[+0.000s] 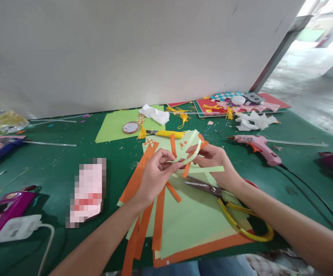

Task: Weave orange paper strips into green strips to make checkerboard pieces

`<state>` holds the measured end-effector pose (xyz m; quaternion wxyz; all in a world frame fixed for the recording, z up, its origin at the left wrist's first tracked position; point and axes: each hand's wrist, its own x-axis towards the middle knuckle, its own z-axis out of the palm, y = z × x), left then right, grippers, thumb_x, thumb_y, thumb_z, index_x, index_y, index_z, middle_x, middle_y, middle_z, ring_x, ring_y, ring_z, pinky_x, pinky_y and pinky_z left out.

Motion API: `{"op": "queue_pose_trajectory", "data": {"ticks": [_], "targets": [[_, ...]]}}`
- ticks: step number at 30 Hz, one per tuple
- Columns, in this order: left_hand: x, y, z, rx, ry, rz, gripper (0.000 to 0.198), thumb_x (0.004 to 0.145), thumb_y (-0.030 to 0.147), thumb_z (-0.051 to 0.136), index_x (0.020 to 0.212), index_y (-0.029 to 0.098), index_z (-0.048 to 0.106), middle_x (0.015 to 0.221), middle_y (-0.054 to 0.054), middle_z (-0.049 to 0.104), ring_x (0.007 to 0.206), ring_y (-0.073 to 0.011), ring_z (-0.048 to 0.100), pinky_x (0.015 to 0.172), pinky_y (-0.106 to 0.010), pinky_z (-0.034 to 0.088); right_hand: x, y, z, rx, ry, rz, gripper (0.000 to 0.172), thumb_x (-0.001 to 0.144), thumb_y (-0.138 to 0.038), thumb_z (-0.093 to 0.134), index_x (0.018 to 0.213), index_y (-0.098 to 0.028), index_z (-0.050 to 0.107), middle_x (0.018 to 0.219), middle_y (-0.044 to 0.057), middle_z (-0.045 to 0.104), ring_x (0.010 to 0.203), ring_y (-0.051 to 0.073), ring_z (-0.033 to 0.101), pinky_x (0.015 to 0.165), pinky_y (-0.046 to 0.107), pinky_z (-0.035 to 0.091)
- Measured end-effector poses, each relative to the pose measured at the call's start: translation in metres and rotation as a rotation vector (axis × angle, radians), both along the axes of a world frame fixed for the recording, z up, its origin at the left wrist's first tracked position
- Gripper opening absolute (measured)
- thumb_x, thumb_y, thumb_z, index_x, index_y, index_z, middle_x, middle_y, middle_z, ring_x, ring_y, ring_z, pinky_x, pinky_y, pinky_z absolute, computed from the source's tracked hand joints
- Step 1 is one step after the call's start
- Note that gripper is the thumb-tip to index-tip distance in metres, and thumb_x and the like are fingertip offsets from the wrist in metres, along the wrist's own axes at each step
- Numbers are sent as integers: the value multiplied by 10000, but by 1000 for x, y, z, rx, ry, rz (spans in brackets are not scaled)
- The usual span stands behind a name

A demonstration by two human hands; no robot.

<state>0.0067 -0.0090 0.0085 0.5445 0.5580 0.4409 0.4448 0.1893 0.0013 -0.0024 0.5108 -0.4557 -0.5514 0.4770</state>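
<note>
My left hand (pixel 161 168) pinches woven paper strips between thumb and fingers above the paper stack. Pale green paper strips (pixel 195 153) and orange ones cross each other there, and one green strip curls upward. On the other side, my right hand (pixel 210 155) is closed around the far edge of the same strips, its fingertips partly hidden behind them. Below lie pale green paper sheets (pixel 189 226) over an orange sheet (pixel 206 250). Long orange strips (pixel 158 220) fan out at the left. Yellow-handled scissors (pixel 212 189) rest slightly open under my right wrist.
A pink glue gun (pixel 260 147) with a cord lies at the right. Behind my hands are a yellow utility knife (pixel 169 133), a round red-rimmed item (pixel 131 127) and crumpled tissue (pixel 155 114). At left are a blurred phone (pixel 87 191) and a purple power strip (pixel 11 211). A wall borders the back.
</note>
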Motion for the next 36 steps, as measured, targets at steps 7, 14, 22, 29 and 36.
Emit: {"op": "queue_pose_trajectory", "data": {"ticks": [7, 14, 22, 29, 36], "targets": [[-2, 2, -4, -3, 36, -14, 163, 845, 335, 671, 854, 202, 576, 805, 10, 644, 775, -120, 639, 670, -194, 480, -4, -1, 4, 23, -6, 62, 67, 740, -276, 704, 756, -240, 759, 763, -3, 731, 721, 180, 660, 650, 303, 514], [-2, 2, -6, -27, -1, -65, 176, 843, 342, 675, 865, 198, 577, 813, 12, 658, 809, -128, 647, 683, -204, 504, 3, 5, 1, 228, -199, -21, 109, 737, -278, 711, 634, -243, 726, 878, 28, 693, 859, 204, 617, 774, 344, 481], [-2, 2, -8, -50, -22, -71, 224, 775, 327, 748, 882, 199, 599, 881, 16, 643, 841, -118, 643, 705, -198, 518, 4, 0, 2, 181, -334, -93, 178, 713, -266, 744, 579, -212, 640, 843, 28, 573, 833, 201, 550, 823, 381, 424], [0, 3, -9, -38, -24, -84, 286, 699, 263, 806, 892, 203, 603, 919, 19, 637, 856, -111, 629, 717, -188, 508, 1, -2, 5, 214, -368, -93, 108, 734, -252, 737, 644, -217, 689, 862, 32, 586, 826, 197, 555, 777, 366, 415], [-1, 3, -10, -53, 19, -86, 305, 704, 264, 798, 911, 206, 581, 882, 18, 629, 838, -115, 629, 726, -207, 501, 1, -4, 5, 273, -312, -43, 67, 743, -301, 759, 732, -237, 744, 763, 24, 575, 778, 185, 534, 726, 344, 427]]}}
